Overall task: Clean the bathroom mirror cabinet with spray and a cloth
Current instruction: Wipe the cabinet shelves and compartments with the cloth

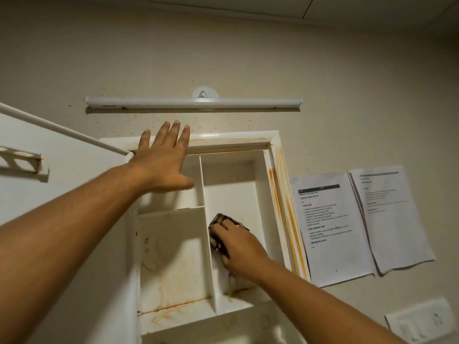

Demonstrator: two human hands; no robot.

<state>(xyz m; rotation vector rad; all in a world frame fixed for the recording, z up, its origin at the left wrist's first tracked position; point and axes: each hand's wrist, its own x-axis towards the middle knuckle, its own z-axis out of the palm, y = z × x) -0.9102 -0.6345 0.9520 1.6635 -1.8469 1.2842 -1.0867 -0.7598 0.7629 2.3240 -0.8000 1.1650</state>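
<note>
A beige wall (248, 58) has a long white light (193, 103) high up. Two paper sheets (347, 224) hang on the right. A white switch plate (419, 324) sits low on the right.

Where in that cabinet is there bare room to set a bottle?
The stained floor of the lower-left compartment in the white plastic cabinet, left of the upright divider, is bare. The right compartment is crowded: the right hand holds a dark cloth there. The left hand rests across the top-left.
</note>
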